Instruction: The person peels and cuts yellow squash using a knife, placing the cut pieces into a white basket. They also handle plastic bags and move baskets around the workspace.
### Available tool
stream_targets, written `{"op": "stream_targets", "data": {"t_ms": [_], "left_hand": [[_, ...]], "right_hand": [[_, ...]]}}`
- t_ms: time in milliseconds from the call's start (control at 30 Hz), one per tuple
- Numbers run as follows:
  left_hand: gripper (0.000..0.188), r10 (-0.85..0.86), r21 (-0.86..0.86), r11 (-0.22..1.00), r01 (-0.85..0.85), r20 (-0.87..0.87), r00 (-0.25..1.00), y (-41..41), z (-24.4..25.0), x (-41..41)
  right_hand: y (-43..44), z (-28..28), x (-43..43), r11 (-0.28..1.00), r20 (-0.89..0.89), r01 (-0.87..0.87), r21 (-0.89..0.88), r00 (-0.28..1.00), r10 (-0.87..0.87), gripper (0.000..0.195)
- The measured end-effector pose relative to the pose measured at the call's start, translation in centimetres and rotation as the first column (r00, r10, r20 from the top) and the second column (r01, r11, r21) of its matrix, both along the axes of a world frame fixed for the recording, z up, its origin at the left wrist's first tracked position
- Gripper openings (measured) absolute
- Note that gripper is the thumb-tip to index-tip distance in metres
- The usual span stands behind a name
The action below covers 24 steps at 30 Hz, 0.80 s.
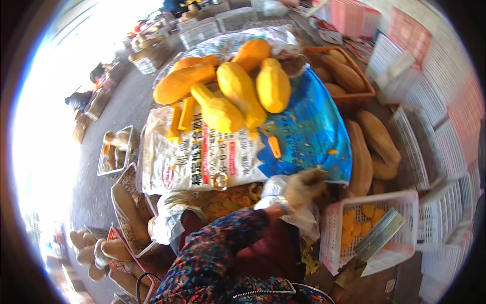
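Note:
My left hand [305,189], in a tan work glove, reaches across my lap to the near edge of a blue and white plastic sack [311,144]. It is blurred, so I cannot tell whether anything is in it. At the lower right, my gloved right hand [346,274] grips a cleaver [381,235]. The broad blade slants over a white plastic crate [412,228] holding orange squash pieces [350,228]. Several peeled butternut-type squashes [241,93] lie on the sack's far half, beside cut orange strips [186,113]. An orange-handled peeler [274,147] rests on the blue part.
Unpeeled squashes [358,157] lie to the right, with more in an orange crate [364,95]. Baskets of squashes [129,212] stand on my left. Peelings [233,201] are between my knees. Stacked plastic crates [429,83] line the right side. A small shiny round object [220,181] sits on the sack.

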<state>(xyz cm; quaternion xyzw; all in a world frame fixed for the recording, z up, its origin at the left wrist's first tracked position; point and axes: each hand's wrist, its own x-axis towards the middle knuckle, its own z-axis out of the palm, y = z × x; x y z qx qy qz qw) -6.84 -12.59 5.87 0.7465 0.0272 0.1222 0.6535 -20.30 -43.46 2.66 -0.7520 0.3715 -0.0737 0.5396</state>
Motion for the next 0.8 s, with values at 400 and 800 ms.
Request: {"op": "stream_targets", "data": {"t_ms": [400, 800], "left_hand": [[0.073, 0.973, 0.857, 0.186, -0.481, -0.094, 0.210, 45.4, -5.7, -11.6], [0.042, 0.871, 0.517, 0.489, -0.702, -0.332, 0.361, 58.1, -9.5, -8.9]], "right_hand": [[6.7, -5.4, 0.4, 0.490, 0.293, -0.462, -0.739, 0.435, 0.851, 0.049], [8.8, -6.8, -1.2, 0.794, 0.033, -0.520, -0.315, 0.830, 0.557, 0.042]]}}
